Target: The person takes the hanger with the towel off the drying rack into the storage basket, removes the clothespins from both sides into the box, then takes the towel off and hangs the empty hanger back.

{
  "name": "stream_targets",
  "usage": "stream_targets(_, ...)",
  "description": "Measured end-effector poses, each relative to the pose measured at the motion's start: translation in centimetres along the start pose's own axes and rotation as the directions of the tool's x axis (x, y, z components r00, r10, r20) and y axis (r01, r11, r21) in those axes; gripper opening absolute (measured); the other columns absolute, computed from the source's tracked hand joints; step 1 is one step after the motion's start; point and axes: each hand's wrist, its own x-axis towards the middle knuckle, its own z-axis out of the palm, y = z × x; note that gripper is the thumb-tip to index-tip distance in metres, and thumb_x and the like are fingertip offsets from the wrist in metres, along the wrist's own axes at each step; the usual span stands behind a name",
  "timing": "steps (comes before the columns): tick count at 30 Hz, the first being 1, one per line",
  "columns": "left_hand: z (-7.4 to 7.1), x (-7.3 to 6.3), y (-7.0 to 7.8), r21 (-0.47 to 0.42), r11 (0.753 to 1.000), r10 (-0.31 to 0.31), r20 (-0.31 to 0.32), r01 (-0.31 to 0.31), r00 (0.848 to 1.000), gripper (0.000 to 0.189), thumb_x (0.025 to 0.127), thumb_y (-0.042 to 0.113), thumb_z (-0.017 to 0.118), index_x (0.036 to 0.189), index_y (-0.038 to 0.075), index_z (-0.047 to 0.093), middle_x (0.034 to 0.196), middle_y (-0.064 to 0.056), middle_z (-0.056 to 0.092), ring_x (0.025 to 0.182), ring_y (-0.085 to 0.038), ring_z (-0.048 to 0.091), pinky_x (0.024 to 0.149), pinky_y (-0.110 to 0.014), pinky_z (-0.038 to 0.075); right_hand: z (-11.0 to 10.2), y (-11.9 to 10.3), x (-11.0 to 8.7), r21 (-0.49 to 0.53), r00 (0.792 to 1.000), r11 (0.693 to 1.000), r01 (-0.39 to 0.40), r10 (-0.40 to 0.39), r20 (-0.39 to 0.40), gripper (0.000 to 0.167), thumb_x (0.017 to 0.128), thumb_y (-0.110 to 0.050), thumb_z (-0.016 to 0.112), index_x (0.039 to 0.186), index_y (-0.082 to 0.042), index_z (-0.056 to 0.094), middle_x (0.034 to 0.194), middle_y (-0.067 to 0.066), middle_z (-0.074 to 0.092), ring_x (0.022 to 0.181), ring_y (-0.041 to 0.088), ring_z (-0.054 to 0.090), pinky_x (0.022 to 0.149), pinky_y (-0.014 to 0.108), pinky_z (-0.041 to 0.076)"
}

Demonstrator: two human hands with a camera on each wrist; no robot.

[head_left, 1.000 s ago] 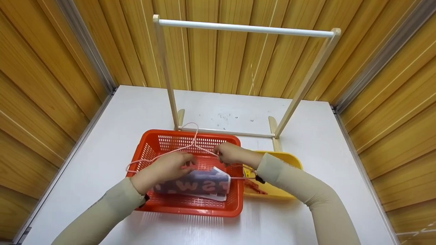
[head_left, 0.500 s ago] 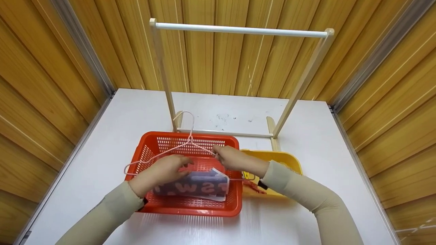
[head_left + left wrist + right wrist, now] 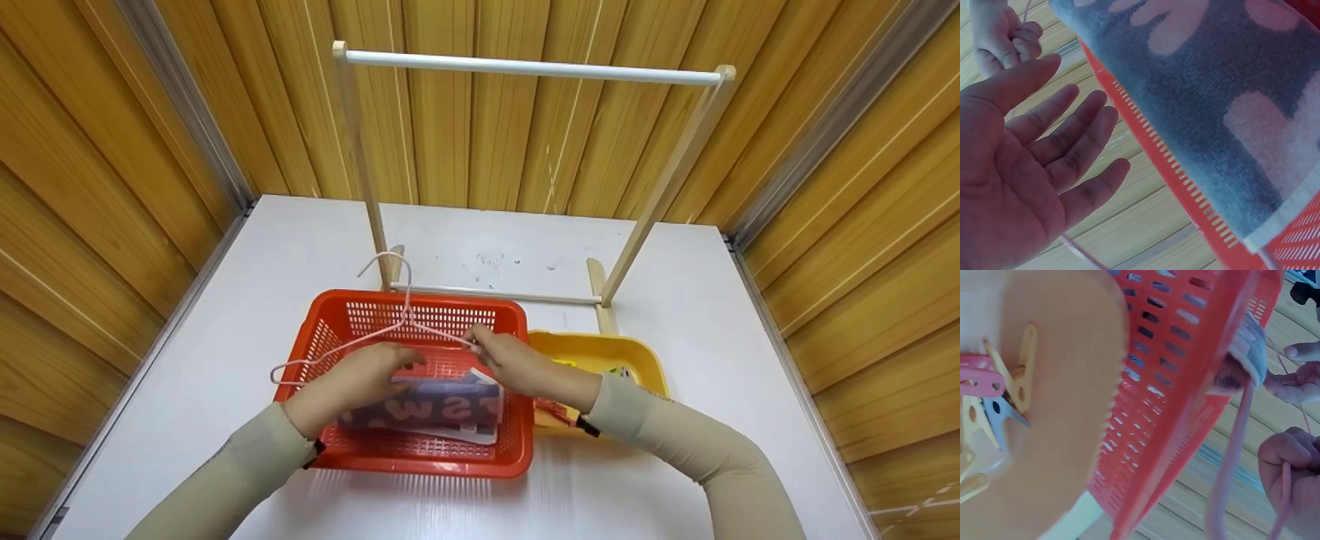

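Right hand [image 3: 510, 358] is pinching the upper wire of a pink wire hanger [image 3: 375, 330] between curled fingers, gripping the slanting shoulder just on its own side of the neck; the right wrist view is showing the wire running through the closed fist. Left hand [image 3: 360, 379] is lying flat with fingers straight and relaxed, holding nothing, palm open in the left wrist view, resting on or just over a folded grey towel with pink letters [image 3: 431, 411]; whether it is touching the hanger's lower wire cannot be told. The hanger's long axis is running crosswise, from the right hand past the left hand to its far tip beyond the left wrist, with the hook pointing away from the person. Towel is lying directly beneath both hands, its long side parallel to the hanger, nearer the left hand. Towel is sitting inside an orange slotted basket [image 3: 330, 457]. Just beyond the right wrist, a yellow tray [image 3: 645, 360] is holding clothes pegs [image 3: 999, 391]. Farther out from both hands, a wooden drying rack [image 3: 525, 69] is standing upright on the white table [image 3: 225, 315], its top rail crosswise, above the hook.
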Motion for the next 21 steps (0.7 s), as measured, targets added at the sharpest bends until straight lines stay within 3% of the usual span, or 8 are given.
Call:
stream_targets(5,-0.1,-0.3,-0.3,0.007,0.999,0.034,-0.034,-0.034,0.999,0.031,0.091,0.015,0.077,0.118,0.002,0.073,0.115,-0.014,0.077,0.108,-0.032,0.073,0.097,-0.050,0.058,-0.5,-1.0,-0.4,-0.043,0.998,0.998,0.048,-0.049,-0.028,0.021,0.110,-0.021,0.041,0.119,-0.004,0.050,0.085,0.011,0.059,0.079,0.014,0.052,0.075,0.028,0.048)
stream_targets(9,-0.1,-0.5,-0.4,0.022,0.998,0.064,-0.094,-0.063,0.993,0.026,0.090,0.014,0.077,0.113,0.002,0.075,0.108,-0.013,0.078,0.102,-0.031,0.074,0.093,-0.049,0.059,-1.2,-1.6,-0.6,-0.052,0.994,0.995,0.082,-0.085,-0.068,0.021,0.110,-0.020,0.040,0.117,-0.003,0.050,0.083,0.014,0.058,0.073,0.013,0.048,0.069,0.026,0.046)
stream_targets(13,-0.2,-0.5,-0.2,0.021,0.999,0.045,-0.120,-0.043,0.992,0.023,0.090,0.014,0.078,0.110,0.004,0.076,0.103,-0.011,0.079,0.095,-0.028,0.073,0.091,-0.049,0.060,-1.8,-1.8,-0.8,-0.054,0.987,0.993,0.109,-0.115,-0.116,0.016,0.110,-0.013,0.041,0.117,-0.002,0.050,0.076,0.012,0.054,0.066,0.010,0.040,0.063,0.023,0.041)
stream_targets(17,-0.5,-0.4,0.1,-0.001,1.000,-0.006,-0.122,0.006,0.992,0.023,0.090,0.018,0.079,0.109,0.006,0.077,0.102,-0.010,0.079,0.090,-0.025,0.071,0.091,-0.049,0.061,-2.5,-2.0,-1.0,-0.054,0.975,0.988,0.144,-0.151,-0.164,0.014,0.109,-0.008,0.041,0.115,0.000,0.050,0.076,0.012,0.055,0.067,0.010,0.042,0.064,0.023,0.041)
stream_targets(21,-0.7,-0.4,0.3,0.005,1.000,0.008,-0.152,-0.007,0.988,0.020,0.092,0.019,0.077,0.106,0.005,0.078,0.098,-0.009,0.079,0.086,-0.023,0.072,0.087,-0.047,0.062,-3.0,-2.1,-1.0,-0.062,0.966,0.985,0.158,-0.167,-0.199,0.015,0.109,-0.008,0.041,0.114,0.002,0.050,0.077,0.015,0.056,0.068,0.011,0.044,0.066,0.025,0.041)
